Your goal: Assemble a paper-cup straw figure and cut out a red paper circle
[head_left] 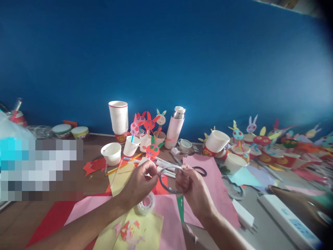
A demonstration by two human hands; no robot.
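Over the middle of the desk, my right hand (186, 178) is closed on a thin grey ring that looks like a narrow roll of tape (166, 185). Just to its left, my left hand (142, 182) pinches at the ring's left side, fingertips pressed together; whether a loose tape end is between them cannot be made out. Right behind my hands stands a paper cup with a red paper rabbit head (152, 150) with green ears. Below my left hand lies a white tape roll (146, 203). Black scissors handles (199, 171) show beyond my right hand.
Pink paper (208, 187) and yellow sheets with scraps (149, 229) cover the desk. Behind stand stacked paper cups (118, 118) and a pink thermos (174, 128). Several paper-rabbit cups (238, 151) crowd the right, near a power strip (288, 218). A blurred-out patch hides the left.
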